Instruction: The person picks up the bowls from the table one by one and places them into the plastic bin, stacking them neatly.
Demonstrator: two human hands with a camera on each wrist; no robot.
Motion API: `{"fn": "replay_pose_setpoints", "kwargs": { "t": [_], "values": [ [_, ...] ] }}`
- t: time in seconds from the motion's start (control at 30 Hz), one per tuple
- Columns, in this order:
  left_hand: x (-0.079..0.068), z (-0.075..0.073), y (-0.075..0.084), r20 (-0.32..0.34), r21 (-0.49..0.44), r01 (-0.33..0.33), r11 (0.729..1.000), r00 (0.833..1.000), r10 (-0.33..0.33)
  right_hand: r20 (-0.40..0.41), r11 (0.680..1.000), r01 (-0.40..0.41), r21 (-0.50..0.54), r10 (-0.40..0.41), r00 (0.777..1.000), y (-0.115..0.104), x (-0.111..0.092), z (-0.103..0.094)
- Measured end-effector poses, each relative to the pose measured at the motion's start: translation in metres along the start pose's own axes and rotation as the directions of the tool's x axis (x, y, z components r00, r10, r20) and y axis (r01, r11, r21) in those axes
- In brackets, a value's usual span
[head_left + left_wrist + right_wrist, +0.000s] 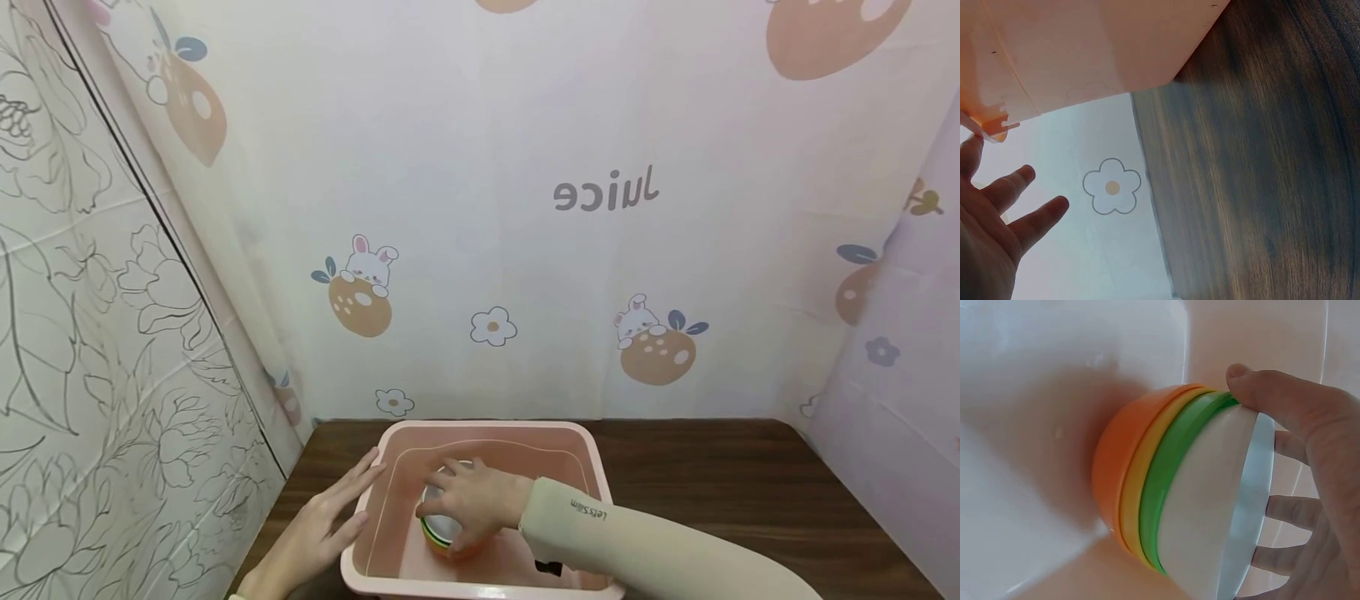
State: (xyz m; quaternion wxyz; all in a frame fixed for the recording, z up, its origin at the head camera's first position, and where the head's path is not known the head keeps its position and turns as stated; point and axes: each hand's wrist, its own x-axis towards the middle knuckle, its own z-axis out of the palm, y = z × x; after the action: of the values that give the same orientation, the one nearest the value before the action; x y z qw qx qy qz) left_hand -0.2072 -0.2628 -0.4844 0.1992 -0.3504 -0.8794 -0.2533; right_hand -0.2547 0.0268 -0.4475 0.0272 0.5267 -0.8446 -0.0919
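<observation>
A pink plastic bin (487, 427) stands on the tabletop. Inside it a stack of nested bowls lies on its side in the right wrist view: an orange bowl (1113, 462) outermost, then a yellow bowl (1133, 484), a green bowl (1159, 472) and a white bowl (1204, 494) innermost. My right hand (480, 500) spans the white bowl and grips it, thumb at the rim beside the green edge, the other fingertips partly hidden behind the far rim. With fingers straight and spread, my left hand (315, 529) rests against the bin's left rim.
Dark wood tabletop (712, 492) extends to the right of the bin. Behind it hangs a printed curtain (525, 250), and a floral panel (97, 333) rises at the left. A small black object (548, 567) shows below the right sleeve.
</observation>
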Motion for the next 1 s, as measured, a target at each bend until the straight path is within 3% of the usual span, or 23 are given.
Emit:
{"fn": "replay_pose_setpoints", "kwargs": {
  "t": [0.47,1.0],
  "values": [
    [-0.0002,0.0006,-0.0001,0.0,0.002,0.002,1.0,1.0,-0.002,-0.054,0.999,0.021,-0.037,-0.023,0.998,0.0003,0.0019,0.0051],
    [0.0006,-0.0005,0.0011,-0.004,0.006,0.0,1.0,1.0,0.0,-0.016,0.999,0.047,0.0,-0.047,0.999,0.0002,0.0052,0.0097]
  ]
}}
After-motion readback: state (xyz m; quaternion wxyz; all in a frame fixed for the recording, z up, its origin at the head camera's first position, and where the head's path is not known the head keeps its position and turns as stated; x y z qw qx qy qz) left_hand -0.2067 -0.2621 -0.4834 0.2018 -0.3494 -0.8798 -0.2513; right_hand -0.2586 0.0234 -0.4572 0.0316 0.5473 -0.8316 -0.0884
